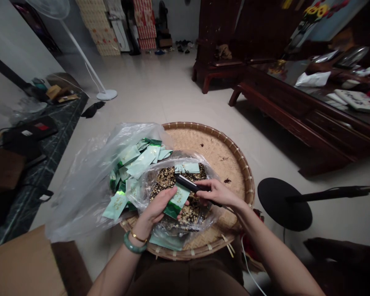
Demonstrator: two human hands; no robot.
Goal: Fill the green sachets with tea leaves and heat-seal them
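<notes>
My left hand is closed on a small green packet, held over a clear bag of dark loose tea. My right hand grips a long black tool whose tip lies across the top of that packet. Both hands work above a round woven bamboo tray resting on my lap. To the left, a large clear plastic bag holds several green packets.
A cardboard box sits at lower left. A dark marble ledge runs along the left. A black round stand base lies on the floor to the right. Dark wooden furniture stands at the back right, and a white fan stand behind.
</notes>
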